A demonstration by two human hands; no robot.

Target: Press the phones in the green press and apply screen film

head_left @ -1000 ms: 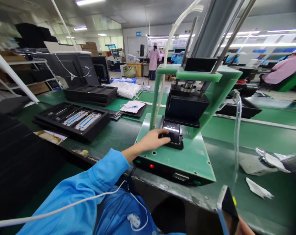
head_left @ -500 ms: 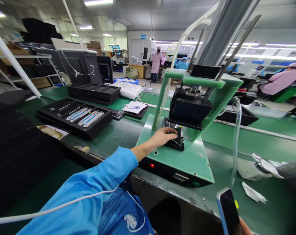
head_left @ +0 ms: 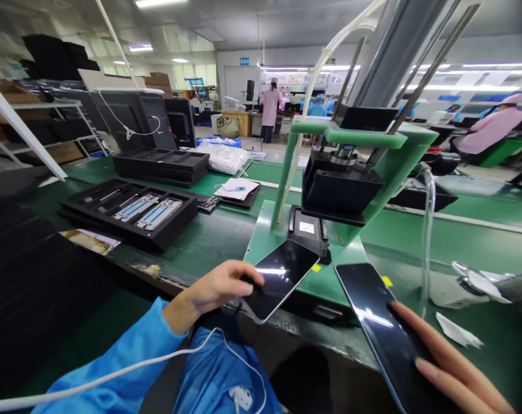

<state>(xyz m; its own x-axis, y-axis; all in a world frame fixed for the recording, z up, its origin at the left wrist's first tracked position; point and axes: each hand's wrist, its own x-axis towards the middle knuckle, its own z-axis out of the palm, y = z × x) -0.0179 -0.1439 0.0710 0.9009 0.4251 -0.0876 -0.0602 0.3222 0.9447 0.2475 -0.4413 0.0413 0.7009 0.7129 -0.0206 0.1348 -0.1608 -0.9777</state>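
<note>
While the left hand (head_left: 213, 290) grips a glossy black smartphone (head_left: 282, 279) by its lower edge, tilted just above the green press base (head_left: 265, 253), the right hand (head_left: 463, 379) holds a second smartphone (head_left: 377, 328), its fingers (head_left: 433, 339) wrapped along the side, out over the worktop (head_left: 480, 241). Since the earlier frame, the glossy phone has come out of the black nest (head_left: 308, 230), which now shows a white label (head_left: 306, 227), and the second phone has risen higher into view.
</note>
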